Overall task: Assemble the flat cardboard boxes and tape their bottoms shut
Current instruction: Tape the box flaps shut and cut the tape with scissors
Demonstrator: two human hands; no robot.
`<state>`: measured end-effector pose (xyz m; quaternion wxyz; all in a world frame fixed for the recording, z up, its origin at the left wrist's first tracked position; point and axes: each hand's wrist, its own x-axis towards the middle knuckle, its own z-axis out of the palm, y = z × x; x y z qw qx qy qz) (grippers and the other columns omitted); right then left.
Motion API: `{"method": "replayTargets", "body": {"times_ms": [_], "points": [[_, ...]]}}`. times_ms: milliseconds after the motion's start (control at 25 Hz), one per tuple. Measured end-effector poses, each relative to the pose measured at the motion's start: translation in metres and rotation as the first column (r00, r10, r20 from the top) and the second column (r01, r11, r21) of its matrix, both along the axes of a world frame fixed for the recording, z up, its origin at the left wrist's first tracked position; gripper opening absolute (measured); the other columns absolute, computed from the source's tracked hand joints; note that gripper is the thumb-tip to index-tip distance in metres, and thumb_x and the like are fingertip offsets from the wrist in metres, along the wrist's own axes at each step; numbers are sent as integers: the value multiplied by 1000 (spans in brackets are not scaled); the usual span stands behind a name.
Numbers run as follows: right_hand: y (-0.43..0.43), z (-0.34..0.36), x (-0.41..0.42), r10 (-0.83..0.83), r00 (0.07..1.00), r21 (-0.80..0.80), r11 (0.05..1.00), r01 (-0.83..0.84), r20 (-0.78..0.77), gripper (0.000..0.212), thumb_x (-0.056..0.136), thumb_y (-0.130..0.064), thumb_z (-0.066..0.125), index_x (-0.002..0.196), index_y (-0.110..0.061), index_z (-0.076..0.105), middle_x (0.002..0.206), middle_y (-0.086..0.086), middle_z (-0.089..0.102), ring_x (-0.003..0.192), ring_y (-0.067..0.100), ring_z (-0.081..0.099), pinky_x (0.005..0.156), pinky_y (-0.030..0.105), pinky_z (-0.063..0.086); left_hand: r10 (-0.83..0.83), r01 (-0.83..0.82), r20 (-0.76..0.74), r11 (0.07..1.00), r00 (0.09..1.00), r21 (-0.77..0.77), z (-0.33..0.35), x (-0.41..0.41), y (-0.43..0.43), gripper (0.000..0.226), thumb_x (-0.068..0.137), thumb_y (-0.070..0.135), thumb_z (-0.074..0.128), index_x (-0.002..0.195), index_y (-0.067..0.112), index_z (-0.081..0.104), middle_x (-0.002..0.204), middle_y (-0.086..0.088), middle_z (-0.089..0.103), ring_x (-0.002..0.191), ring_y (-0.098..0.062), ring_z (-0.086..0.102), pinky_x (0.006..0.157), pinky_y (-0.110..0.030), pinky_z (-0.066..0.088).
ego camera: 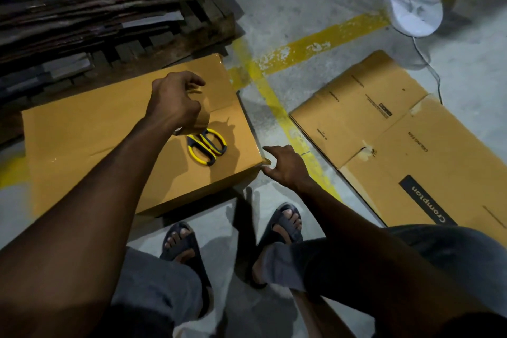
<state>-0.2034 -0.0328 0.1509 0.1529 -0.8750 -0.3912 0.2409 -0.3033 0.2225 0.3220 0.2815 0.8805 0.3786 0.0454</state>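
An assembled brown cardboard box [87,129] stands upside down on the floor in front of me, its bottom flaps facing up. My left hand [174,101] is above the box top, shut on a roll of brown tape [201,121]. Yellow and black scissors [207,147] lie on the box just below that hand. My right hand [285,166] is at the box's near right corner, its fingertips pressing a tape end [266,162] onto the edge. A flat cardboard box [397,140] printed "Crompton" lies on the floor to the right.
A stack of flat cardboard [96,8] sits on a wooden pallet at the back left. A white round fan base [414,9] with a cord stands at the back right. Yellow floor lines [315,45] cross the concrete. My sandalled feet [285,223] are below the box.
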Motion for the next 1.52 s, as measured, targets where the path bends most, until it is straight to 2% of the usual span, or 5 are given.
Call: {"method": "replayTargets", "body": {"times_ms": [320, 1000, 1240, 1400, 1520], "points": [[11, -3, -21, -9, 983, -35, 999, 15, 182, 20, 97, -23, 55, 91, -13, 70, 87, 10, 69, 90, 36, 58, 65, 39, 43, -6, 6, -14, 999, 1000, 33, 1, -2, 4, 50, 77, 8, 69, 121, 31, 63, 124, -3, 62, 123, -30, 46, 95, -35, 39], [18, -4, -20, -168, 985, 16, 986, 168, 37, 26, 83, -17, 64, 108, -13, 66, 111, 10, 57, 100, 35, 54, 74, 41, 49, 16, -16, 6, 1000, 1000, 13, -5, 1, 4, 53, 74, 6, 71, 119, 33, 63, 123, 0, 63, 123, -27, 48, 97, -35, 42], [22, 11, -26, -304, 952, -63, 951, 303, -15, 42, 84, -32, 52, 51, -19, 29, 48, 1, 29, 55, 28, 43, 55, 29, 26, 18, -18, -3, 1000, 1000, 5, -5, 5, 2, 55, 74, 6, 72, 120, 34, 63, 124, 0, 62, 124, -25, 47, 93, -29, 35], [30, 15, -35, -321, 947, -69, 945, 320, -7, 52, 96, -45, 45, 56, -12, 47, 58, 10, 47, 63, 33, 52, 59, 32, 30, 20, -20, -9, 1000, 1000, 0, -4, 5, -1, 54, 75, 5, 71, 121, 32, 62, 126, -1, 60, 125, -26, 46, 97, -34, 37], [38, 16, -36, -199, 971, -151, 964, 218, 130, 56, 99, -54, 42, 92, -3, 65, 92, 19, 66, 87, 36, 64, 65, 32, 36, 22, -21, 13, 1000, 1000, -22, 1, 1, 2, 53, 75, 5, 71, 121, 31, 63, 125, -1, 62, 124, -27, 47, 97, -35, 41]]}}
